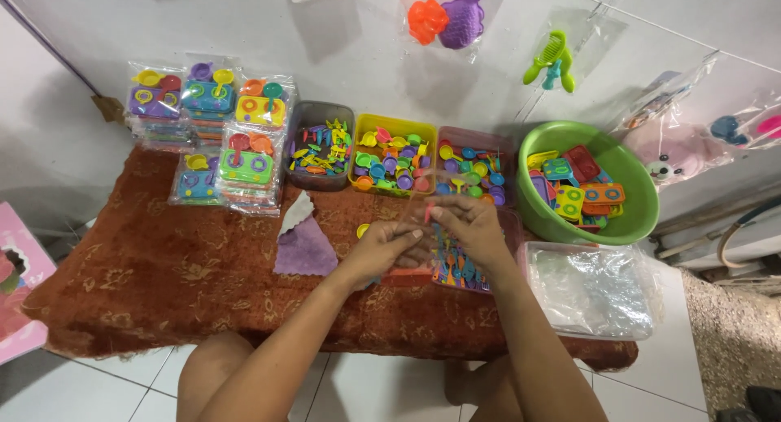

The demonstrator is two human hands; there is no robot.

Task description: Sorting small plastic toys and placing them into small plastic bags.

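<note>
My left hand [386,244] and my right hand [470,225] meet over a brown patterned cloth [146,267] and together hold a small clear plastic bag [423,198] by its mouth. A thin pink toy piece [426,214] is pinched at the fingertips, at the bag's opening. Beneath the hands lies a red tray [460,269] of small coloured toy cutlery. A tiny yellow toy piece [362,229] lies on the cloth just left of my left hand.
Behind the hands stand a grey box [320,148], a yellow box [392,161] and a pink box [475,166] of small toy parts, and a green basin [587,182] of toy stoves. Packed toy sets [213,137] are stacked at the left. A clear bag bundle [592,290] lies right.
</note>
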